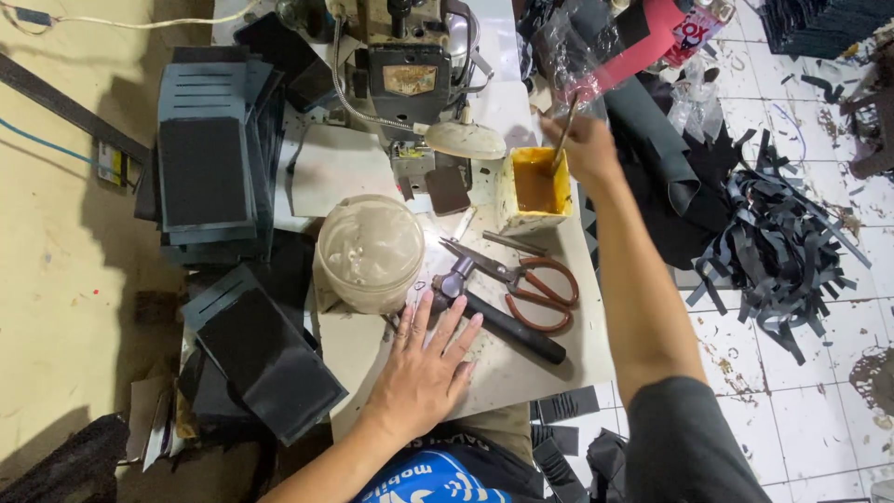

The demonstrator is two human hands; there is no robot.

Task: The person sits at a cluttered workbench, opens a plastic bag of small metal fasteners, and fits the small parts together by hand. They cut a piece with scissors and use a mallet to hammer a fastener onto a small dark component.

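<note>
My left hand (pixel 421 368) lies flat, fingers spread, on the pale worktable (pixel 521 373), its fingertips next to a black-handled hammer (pixel 498 317). My right hand (pixel 585 144) reaches forward and holds a thin brush stick (pixel 562 144) dipped into a yellow tin of brownish glue (pixel 535 186). Red-handled scissors (pixel 521 278) rest between the tin and the hammer. A round lidded plastic tub (pixel 371 251) stands just beyond my left hand.
A sewing machine (pixel 410 65) stands at the back. Stacks of dark cut pieces (pixel 209 154) lie to the left, and more of these dark pieces (pixel 265 359) sit at the table's near left. Black strip scraps (pixel 778 251) litter the white tiled floor on the right.
</note>
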